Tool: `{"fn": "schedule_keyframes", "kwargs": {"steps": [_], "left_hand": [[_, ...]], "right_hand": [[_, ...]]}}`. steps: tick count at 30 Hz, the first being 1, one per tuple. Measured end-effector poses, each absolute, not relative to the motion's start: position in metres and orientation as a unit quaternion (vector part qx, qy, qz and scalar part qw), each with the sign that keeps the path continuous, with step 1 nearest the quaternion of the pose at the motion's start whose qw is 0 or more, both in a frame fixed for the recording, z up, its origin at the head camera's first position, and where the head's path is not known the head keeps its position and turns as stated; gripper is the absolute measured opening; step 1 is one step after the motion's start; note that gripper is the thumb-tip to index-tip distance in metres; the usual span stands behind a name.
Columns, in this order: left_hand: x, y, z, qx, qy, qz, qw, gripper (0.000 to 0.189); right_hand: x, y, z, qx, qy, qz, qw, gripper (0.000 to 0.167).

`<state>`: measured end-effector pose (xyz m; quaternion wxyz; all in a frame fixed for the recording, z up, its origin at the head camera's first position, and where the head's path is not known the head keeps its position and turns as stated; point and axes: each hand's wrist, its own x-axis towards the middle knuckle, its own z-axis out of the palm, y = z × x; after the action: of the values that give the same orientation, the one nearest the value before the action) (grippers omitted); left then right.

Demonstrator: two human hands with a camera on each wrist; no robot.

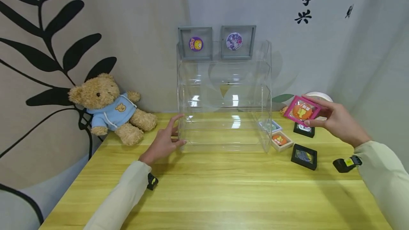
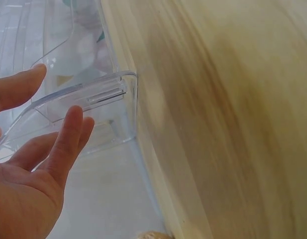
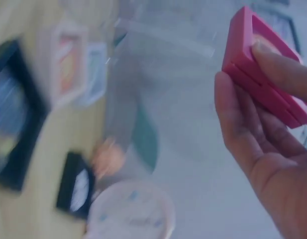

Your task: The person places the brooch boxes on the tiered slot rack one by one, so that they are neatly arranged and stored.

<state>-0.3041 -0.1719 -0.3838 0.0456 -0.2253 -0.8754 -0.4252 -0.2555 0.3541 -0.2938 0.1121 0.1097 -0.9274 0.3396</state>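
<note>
My right hand [image 1: 342, 121] pinches a pink square badge frame [image 1: 301, 110], thumb on its front and fingers behind. An orange round badge shows inside it. It is held up off the table, to the right of a clear tiered display rack [image 1: 223, 108]. Beside the rack's left edge is my left hand [image 1: 163, 141], its thumb and fingers spread and loosely bent. In the left wrist view its fingertips lie at the clear side panel [image 2: 108, 92]; firm contact is hard to tell. Two grey frames [image 1: 195, 53] [image 1: 238, 54] with round badges stand on the top tier.
Right of the rack lie a black frame [image 1: 304, 156], a beige frame [image 1: 282, 141], a pale blue frame [image 1: 275, 126] and another black frame [image 1: 304, 130]. A white round object [image 1: 319, 96] stands behind. A teddy bear [image 1: 112, 107] leans at the table's back left.
</note>
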Motion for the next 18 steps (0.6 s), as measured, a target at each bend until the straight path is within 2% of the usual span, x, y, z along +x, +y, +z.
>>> {"fn": "schedule_keyframes", "kwargs": {"steps": [9,18], "left_hand": [[-0.303,-0.171,-0.385,-0.223,-0.875,-0.428,0.044,0.095],[-0.303,-0.171,-0.385,-0.22,-0.875,-0.429,0.047,0.095]], "right_hand": [[-0.282,0.287,-0.243,0.14,-0.926,0.337,0.091,0.075],[-0.31,0.247,-0.214,0.173,-0.927,0.319,0.098,0.077]]}}
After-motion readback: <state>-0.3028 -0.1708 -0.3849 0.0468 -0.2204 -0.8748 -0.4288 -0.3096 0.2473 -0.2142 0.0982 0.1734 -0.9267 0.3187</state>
